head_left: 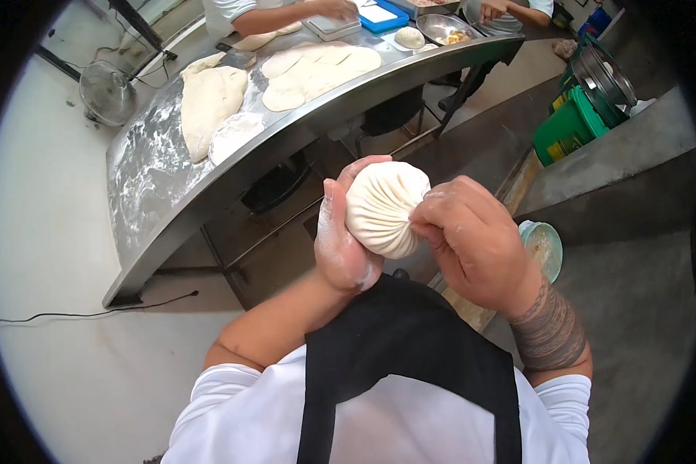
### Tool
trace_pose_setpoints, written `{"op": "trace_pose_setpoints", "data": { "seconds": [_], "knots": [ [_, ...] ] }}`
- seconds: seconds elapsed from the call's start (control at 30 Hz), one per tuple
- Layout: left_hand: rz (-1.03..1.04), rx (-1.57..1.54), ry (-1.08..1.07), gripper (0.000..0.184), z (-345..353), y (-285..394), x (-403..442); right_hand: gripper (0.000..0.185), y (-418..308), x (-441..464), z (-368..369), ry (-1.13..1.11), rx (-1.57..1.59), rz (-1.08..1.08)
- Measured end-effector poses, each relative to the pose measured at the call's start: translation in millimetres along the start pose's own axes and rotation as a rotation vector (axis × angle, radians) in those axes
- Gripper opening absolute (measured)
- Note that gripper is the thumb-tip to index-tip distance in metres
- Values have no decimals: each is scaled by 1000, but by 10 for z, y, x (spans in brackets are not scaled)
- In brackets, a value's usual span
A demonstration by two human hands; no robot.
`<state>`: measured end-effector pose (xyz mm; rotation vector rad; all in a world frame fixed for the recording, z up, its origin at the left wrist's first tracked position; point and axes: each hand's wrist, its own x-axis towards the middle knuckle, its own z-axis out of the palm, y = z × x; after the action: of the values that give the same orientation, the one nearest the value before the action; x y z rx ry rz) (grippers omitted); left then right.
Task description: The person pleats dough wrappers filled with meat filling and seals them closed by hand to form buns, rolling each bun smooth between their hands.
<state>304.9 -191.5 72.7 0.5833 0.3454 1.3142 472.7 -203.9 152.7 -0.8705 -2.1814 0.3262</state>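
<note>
A round, pleated dough bun [385, 203] is held up in front of my black apron, off the table. My left hand [342, 240], dusted with flour, cups the bun from its left side and from below. The thumb and fingers of my right hand [472, 240] are closed in a pinch on the gathered pleats at the bun's right side. Folds fan out from that pinched point across the dough. Whatever is inside the bun is hidden.
Beyond my hands stands a steel table [151, 166] bearing a large dough slab [213, 100], flattened dough rounds [317, 69] and flour. Two other people work at its far side, near a blue-rimmed scale [380, 15] and a metal bowl [441, 29]. Green buckets [568, 127] stand right.
</note>
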Motion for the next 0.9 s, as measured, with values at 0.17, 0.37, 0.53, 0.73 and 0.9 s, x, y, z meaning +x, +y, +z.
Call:
{"op": "trace_pose_setpoints", "data": {
  "seconds": [0.17, 0.37, 0.53, 0.73, 0.9],
  "knots": [
    [107, 76, 59, 78, 90, -194, 60, 19, 98, -101, -10, 124, 34, 49],
    [149, 120, 92, 77, 165, -415, 108, 17, 306, -226, -120, 114, 100, 109],
    [247, 127, 31, 76, 197, -556, 134, 17, 350, -247, -193, 107, 132, 190],
    [-24, -118, 147, 77, 216, -634, 159, 24, 431, -227, -174, 143, 119, 86],
    [-143, -296, 211, 80, 239, -669, 179, 29, 317, -214, -533, 97, 113, 206]
  ]
}}
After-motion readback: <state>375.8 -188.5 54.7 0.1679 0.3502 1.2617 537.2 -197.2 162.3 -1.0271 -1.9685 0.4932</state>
